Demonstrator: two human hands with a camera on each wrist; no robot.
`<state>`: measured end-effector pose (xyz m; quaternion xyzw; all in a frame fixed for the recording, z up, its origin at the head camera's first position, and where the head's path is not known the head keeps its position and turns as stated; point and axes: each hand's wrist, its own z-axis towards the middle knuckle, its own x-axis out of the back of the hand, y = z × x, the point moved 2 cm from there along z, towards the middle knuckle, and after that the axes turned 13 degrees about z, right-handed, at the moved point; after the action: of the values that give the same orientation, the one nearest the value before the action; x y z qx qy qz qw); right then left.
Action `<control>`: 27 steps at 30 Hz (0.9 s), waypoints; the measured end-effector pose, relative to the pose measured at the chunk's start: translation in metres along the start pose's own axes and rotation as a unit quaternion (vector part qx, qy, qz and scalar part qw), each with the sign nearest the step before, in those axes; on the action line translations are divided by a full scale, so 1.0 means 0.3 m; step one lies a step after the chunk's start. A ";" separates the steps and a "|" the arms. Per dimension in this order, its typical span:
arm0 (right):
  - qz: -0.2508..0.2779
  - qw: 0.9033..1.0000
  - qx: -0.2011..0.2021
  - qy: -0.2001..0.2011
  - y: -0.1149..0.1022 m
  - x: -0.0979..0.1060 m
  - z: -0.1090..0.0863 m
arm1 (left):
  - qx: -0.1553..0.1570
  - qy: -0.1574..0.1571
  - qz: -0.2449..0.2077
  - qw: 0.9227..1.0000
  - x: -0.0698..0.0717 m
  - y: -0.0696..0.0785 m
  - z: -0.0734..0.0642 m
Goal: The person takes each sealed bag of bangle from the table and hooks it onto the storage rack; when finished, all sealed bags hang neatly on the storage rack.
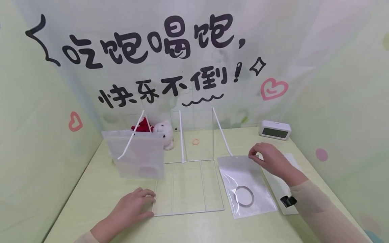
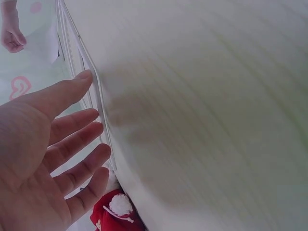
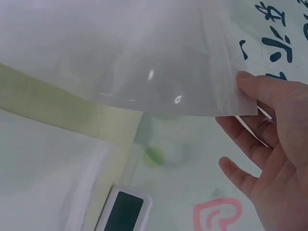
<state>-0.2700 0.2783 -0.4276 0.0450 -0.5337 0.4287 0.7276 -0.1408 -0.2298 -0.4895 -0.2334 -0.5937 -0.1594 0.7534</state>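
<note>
A white wire rack (image 1: 188,184) with upright dividers stands on the pale green table (image 1: 91,195). My left hand (image 1: 143,204) lies flat on the table, fingers straight, its fingertips (image 2: 94,115) touching the rack's front left corner. A clear zip bag (image 1: 246,185) with a grey ring (image 1: 244,196) inside lies to the right of the rack. My right hand (image 1: 258,156) pinches that bag's far right corner; in the right wrist view the thumb (image 3: 250,79) sits at the lifted edge of the bag (image 3: 144,57). A frosted bag (image 1: 138,155) leans on the leftmost divider.
A white plush toy with red parts (image 1: 161,132) sits behind the frosted bag. A small orange ring (image 1: 196,141) lies behind the rack. A white digital clock (image 1: 275,130) stands at the back right. Another flat white bag (image 1: 281,189) lies under my right forearm. Walls close in on three sides.
</note>
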 end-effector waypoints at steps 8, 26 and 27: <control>-0.025 0.995 0.080 0.057 -0.128 0.086 -0.010 | 0.002 -0.003 -0.003 1.000 0.005 0.003 0.003; 0.009 0.982 0.151 0.115 -0.369 0.235 -0.016 | -0.002 0.003 0.004 1.000 0.009 0.007 -0.002; 0.008 0.982 0.152 0.115 -0.382 0.239 -0.016 | -0.002 0.003 0.005 1.000 0.009 0.007 -0.003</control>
<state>-0.1852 0.2501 -0.3263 0.1008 -0.3760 0.5131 0.7650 -0.1384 -0.2283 -0.4873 -0.2374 -0.5898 -0.1579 0.7555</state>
